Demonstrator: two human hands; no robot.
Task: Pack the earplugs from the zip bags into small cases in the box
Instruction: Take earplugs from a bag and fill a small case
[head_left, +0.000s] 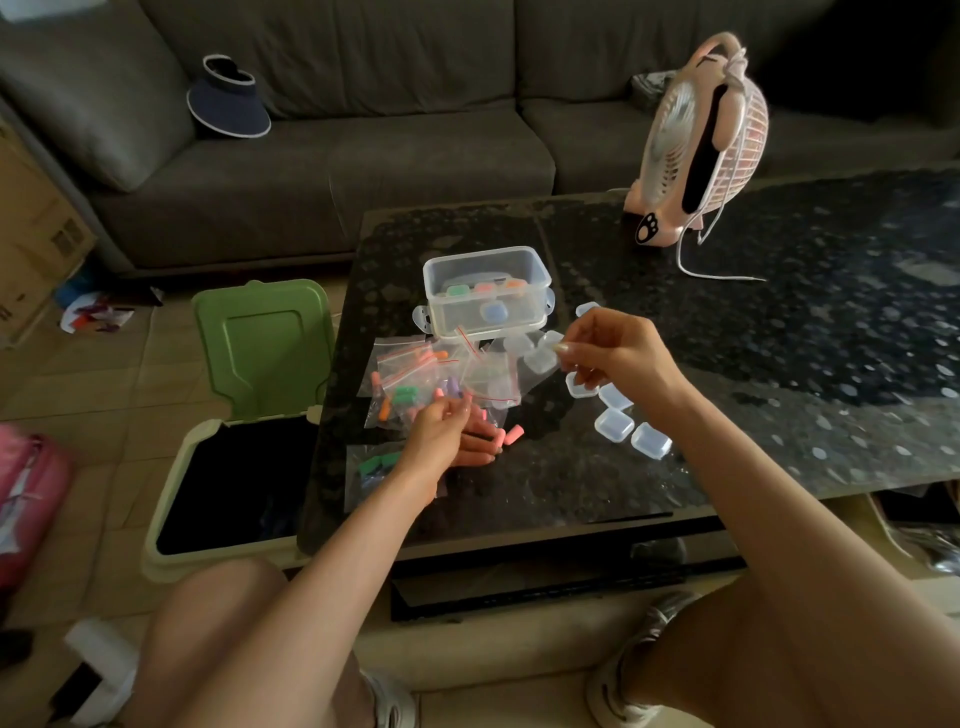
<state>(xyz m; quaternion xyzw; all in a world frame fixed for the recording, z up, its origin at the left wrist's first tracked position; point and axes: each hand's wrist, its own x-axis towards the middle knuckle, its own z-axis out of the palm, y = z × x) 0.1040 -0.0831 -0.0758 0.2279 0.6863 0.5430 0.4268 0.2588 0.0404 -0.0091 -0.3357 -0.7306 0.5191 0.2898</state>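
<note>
risk 1: loose pink earplugs (511, 435) lie on the bare glass table (779, 338) just past the left fingertips. They look round and light, so a brush from the hand would likely roll them off the near edge.
risk 2: open bin (260, 343) stands at lower left, right against the table edge. Anything swept left off the zip bags (410, 364) probably drops into it.
risk 3: small case (540, 359) is clear and held only by its rim, so a slip likely drops it among the empty cases (614, 423) below.
right hand (621, 353): frame centre, raised, thumb and forefinger pinching the small case at its right edge.
left hand (447, 436): lower, left of centre, fingers curled over the bag pile. Can't tell whether it actually holds an earplug.
earplugs vs grip: most are bagged under and behind the left hand, with the pink ones touching or just beside its fingertips. All are well apart from the right hand's case.
box (485, 260): above centre, lid off, with filled cases (493, 310) inside, just above the pinched case.
</note>
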